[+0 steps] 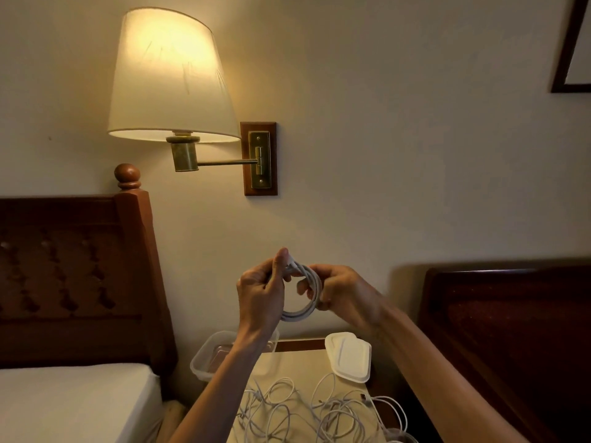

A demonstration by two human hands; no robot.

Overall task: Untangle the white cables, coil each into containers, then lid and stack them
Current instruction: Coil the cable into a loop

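Note:
I hold a coiled white cable (307, 295) up in the air between both hands, in front of the wall. My left hand (260, 295) pinches the coil's top end between thumb and fingers. My right hand (343, 295) grips the coil's right side with curled fingers. Below, a tangle of loose white cables (307, 410) lies on the bedside table (300, 362). A clear plastic container (204, 356) stands at the table's back left, partly behind my left forearm. White lids (348, 356) are stacked at the back right.
A bed with a white mattress (70, 401) and wooden headboard (73, 276) is on the left. A second dark wooden headboard (505, 321) rises on the right. A lit wall lamp (172, 81) hangs above, and a picture frame corner (566, 59) shows top right.

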